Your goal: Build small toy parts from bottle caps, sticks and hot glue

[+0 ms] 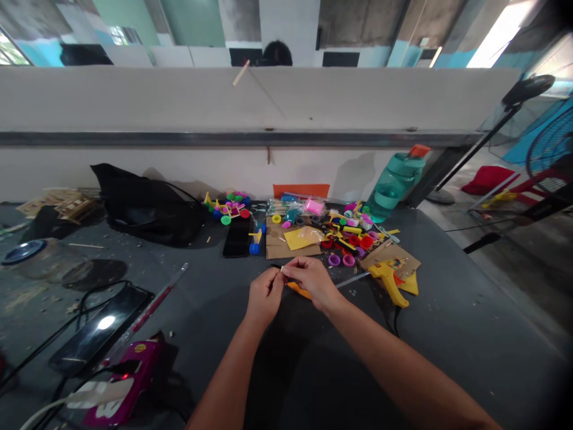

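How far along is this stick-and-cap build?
Done: a wheeled model of craft sticks and coloured bottle caps stands assembled by the wall. In hand: the left hand and right hand pinch a small pale piece above an orange piece. Left: loose coloured caps lie unassembled near a yellow hot glue gun.

Free room: dark tabletop (452, 340), lower right of frame.
Obstacles: yellow hot glue gun (389, 283) just beyond the right hand (312, 282); pile of craft parts (344, 236) ahead, centre.
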### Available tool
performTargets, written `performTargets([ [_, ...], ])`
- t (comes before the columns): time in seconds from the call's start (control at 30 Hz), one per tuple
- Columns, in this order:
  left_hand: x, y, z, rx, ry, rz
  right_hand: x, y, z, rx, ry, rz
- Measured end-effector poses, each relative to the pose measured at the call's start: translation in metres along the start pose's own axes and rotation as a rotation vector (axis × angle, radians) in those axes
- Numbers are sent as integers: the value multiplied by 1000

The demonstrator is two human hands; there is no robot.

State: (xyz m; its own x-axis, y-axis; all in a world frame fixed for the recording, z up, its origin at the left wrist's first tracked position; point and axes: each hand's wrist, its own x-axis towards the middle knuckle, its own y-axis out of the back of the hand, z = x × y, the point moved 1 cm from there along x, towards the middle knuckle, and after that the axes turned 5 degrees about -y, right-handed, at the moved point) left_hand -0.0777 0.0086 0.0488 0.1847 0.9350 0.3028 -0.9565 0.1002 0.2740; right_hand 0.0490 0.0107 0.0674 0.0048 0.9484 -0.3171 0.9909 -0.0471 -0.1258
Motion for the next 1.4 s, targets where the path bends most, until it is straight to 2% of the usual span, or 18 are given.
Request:
performTargets([
  [0.17,2,0,-6,137,-52,-57,7,3,12,-88,24,6],
  [0.3,0,-2,-9,128,-18,18,13,0,24,-146,144,69],
  [0.4,-1,-1,-12,82,34,104,22,-4,25,-255,234,31],
  [0.5,0,3,-16,75,79,199,45,-4,13,-658,343,5],
  [0.53,0,5,-17,83,89,221,56,-2,7,-860,379,63],
  [0.6,1,7,-20,106,100,236,79,3,-3,-964,392,138],
  [0.7,2,7,-22,145,100,200,109,5,-8,-1072,373,160],
  [0.83,2,6,-23,184,108,153,125,0,-3,-1121,318,145],
  [0.97,2,7,-22,156,115,164,116,2,-8,-1015,314,154],
  [1.17,0,5,-15,110,105,127,64,4,-11,-669,291,106],
  [1.2,-1,4,-13,100,102,114,55,2,-9,-561,275,76],
  [1.23,-2,3,-12,90,100,99,48,0,-7,-334,236,7],
  [1.3,-3,3,-9,77,94,75,38,-4,-5,-18,165,-111],
  [1.4,-3,3,-6,75,88,68,33,-5,-6,188,132,-173],
])
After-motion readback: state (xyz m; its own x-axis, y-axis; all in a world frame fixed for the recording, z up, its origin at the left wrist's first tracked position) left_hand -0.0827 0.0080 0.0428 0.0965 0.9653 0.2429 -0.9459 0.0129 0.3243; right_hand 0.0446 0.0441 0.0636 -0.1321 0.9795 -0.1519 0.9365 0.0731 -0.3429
